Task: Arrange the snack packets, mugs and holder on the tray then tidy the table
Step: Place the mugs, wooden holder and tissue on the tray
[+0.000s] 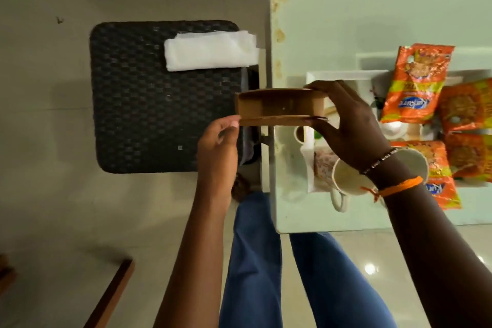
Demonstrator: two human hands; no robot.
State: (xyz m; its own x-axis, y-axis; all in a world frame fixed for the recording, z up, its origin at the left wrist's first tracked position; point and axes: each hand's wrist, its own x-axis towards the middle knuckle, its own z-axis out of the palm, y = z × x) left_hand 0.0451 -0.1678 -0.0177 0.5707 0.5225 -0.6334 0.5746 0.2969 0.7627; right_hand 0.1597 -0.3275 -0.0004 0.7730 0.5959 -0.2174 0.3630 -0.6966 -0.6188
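A: Where's the holder (279, 106)?

B: In the air between both hands, lying on its side over the gap between the stool (149, 104) and the bench (346, 21). The right hand (348, 125) is clamped on its right end, fingers over the top edge and thumb under the bottom one. The left hand (218, 146) pinches the lower left corner with its fingertips.

A: And the rest?

B: To the right of the right hand, orange packets (418, 82) lie on the white tray (343, 76), one above the wrist and more beyond it. Under the right wrist a white mug (346, 181) lies tipped on its side, handle toward the person. A second, patterned mug (323, 165) sits just left of it, partly hidden by the hand.

A: Anything on the stool?

B: A folded white cloth (210, 50), above the left hand, well apart from it.
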